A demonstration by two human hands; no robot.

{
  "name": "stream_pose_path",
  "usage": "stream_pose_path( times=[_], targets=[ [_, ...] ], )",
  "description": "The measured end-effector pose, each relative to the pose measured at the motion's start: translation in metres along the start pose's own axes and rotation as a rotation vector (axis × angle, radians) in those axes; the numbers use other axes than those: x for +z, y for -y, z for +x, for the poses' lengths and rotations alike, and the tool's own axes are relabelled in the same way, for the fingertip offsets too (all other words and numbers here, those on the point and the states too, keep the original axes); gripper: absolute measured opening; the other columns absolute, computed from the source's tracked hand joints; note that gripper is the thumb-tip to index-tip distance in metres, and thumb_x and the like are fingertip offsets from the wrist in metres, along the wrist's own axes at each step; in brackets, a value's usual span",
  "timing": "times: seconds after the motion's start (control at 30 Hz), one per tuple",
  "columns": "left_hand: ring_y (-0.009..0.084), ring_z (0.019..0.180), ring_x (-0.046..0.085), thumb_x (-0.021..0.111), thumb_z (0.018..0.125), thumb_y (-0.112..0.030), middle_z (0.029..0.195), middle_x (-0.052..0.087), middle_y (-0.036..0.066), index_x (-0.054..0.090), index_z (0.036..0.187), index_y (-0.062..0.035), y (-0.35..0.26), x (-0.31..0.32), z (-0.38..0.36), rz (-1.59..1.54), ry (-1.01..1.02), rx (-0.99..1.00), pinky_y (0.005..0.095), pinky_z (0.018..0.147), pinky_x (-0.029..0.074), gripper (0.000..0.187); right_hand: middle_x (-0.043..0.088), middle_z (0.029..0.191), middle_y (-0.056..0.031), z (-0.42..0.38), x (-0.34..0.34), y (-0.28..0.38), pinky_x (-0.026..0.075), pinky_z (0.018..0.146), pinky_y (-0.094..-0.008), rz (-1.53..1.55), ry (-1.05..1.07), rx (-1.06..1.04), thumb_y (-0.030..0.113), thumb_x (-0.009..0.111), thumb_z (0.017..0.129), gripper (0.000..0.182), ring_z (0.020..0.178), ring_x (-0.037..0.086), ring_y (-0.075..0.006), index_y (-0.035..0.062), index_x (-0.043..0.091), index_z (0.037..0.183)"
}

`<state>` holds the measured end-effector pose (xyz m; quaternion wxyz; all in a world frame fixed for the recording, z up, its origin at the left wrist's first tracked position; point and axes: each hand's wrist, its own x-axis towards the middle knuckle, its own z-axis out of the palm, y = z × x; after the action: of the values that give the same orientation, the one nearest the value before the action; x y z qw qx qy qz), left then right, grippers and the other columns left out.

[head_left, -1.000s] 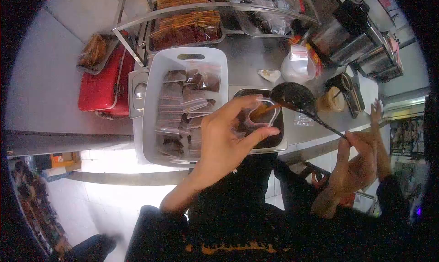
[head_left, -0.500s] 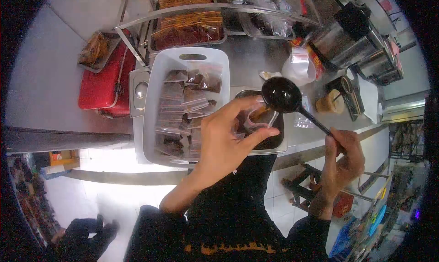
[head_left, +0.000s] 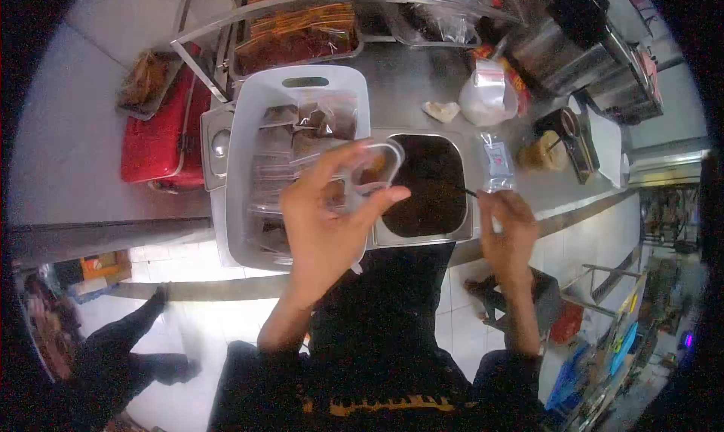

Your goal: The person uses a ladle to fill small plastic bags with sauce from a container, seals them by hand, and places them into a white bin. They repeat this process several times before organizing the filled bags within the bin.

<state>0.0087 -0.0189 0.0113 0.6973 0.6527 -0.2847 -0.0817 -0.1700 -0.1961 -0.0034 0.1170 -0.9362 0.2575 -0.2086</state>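
Observation:
A small clear plastic bag (head_left: 375, 168), its mouth spread open, is held between the thumb and fingers of my left hand (head_left: 324, 217), over the right side of a white bin (head_left: 228, 198). Packed bags of dark contents (head_left: 324, 123) lie in that bin. My right hand (head_left: 509, 225) grips the black handle (head_left: 469, 193) of a ladle at the right edge of a metal pan (head_left: 383, 236) of dark liquid. The ladle's bowl is not visible against the dark liquid.
Behind the bin, a tray (head_left: 362, 53) holds orange-brown packets under a metal rack (head_left: 264, 17). A red case (head_left: 151, 149) stands at left. To the right are a white container (head_left: 486, 104), a flat packet (head_left: 497, 160) and a brown drink cup (head_left: 544, 154). Another person's dark-clothed legs (head_left: 124, 341) show lower left.
My right hand has moved left and the ladle's bowl has gone down from above the bag to the pan. My left hand, with the bag, has shifted left, uncovering the pan.

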Motion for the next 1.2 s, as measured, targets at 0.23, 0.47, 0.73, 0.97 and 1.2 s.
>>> stream_pose_path(
  times=[0.23, 0.47, 0.73, 0.97, 1.2],
  targets=[
    [0.0167, 0.089, 0.066, 0.083, 0.069, -0.004, 0.103, 0.067, 0.013, 0.062, 0.111, 0.0019, -0.007, -0.015, -0.004, 0.075, -0.008, -0.109, 0.0271, 0.07, 0.056, 0.047, 0.063, 0.078, -0.0124, -0.004, 0.022, 0.015, 0.048, 0.06, -0.0355, 0.139, 0.072, -0.016, 0.005, 0.066, 0.079, 0.012, 0.065, 0.06, -0.0279, 0.0057, 0.068, 0.091],
    [0.0169, 0.092, 0.066, 0.082, 0.069, -0.003, 0.105, 0.067, 0.012, 0.062, 0.112, 0.0016, -0.001, -0.014, -0.005, 0.069, 0.004, -0.147, 0.0278, 0.072, 0.056, 0.047, 0.063, 0.076, 0.001, -0.012, 0.003, 0.001, 0.037, 0.056, -0.0194, 0.646, 0.15, 0.402, 0.006, 0.066, 0.085, 0.009, 0.068, 0.05, -0.0038, 0.003, 0.07, 0.093],
    [0.0165, 0.091, 0.066, 0.083, 0.069, -0.005, 0.102, 0.068, 0.012, 0.063, 0.11, 0.0009, 0.01, -0.005, -0.006, -0.002, 0.029, -0.083, 0.0269, 0.072, 0.055, 0.046, 0.06, 0.077, -0.0001, -0.011, -0.029, 0.004, 0.034, 0.055, -0.0204, 0.482, -0.015, 0.3, 0.003, 0.065, 0.083, 0.01, 0.062, 0.047, -0.0057, 0.0019, 0.069, 0.093],
    [0.0137, 0.086, 0.065, 0.085, 0.067, -0.01, 0.099, 0.068, 0.012, 0.063, 0.108, 0.0014, 0.002, 0.002, -0.008, 0.125, 0.084, -0.091, 0.0268, 0.069, 0.053, 0.048, 0.062, 0.077, -0.0055, 0.009, -0.072, 0.049, 0.038, 0.053, -0.0227, 0.35, -0.175, 0.11, 0.002, 0.07, 0.076, 0.014, 0.063, 0.054, -0.0118, 0.0042, 0.069, 0.09],
    [0.0104, 0.066, 0.061, 0.086, 0.066, -0.021, 0.09, 0.07, 0.009, 0.065, 0.105, -0.0024, 0.007, 0.004, -0.009, 0.108, 0.112, -0.097, 0.0238, 0.053, 0.044, 0.048, 0.065, 0.081, -0.0093, 0.007, -0.07, 0.057, 0.047, 0.063, -0.035, 0.015, -0.379, -0.25, -0.003, 0.075, 0.068, 0.022, 0.071, 0.061, -0.0247, 0.0065, 0.069, 0.088]
  ],
)
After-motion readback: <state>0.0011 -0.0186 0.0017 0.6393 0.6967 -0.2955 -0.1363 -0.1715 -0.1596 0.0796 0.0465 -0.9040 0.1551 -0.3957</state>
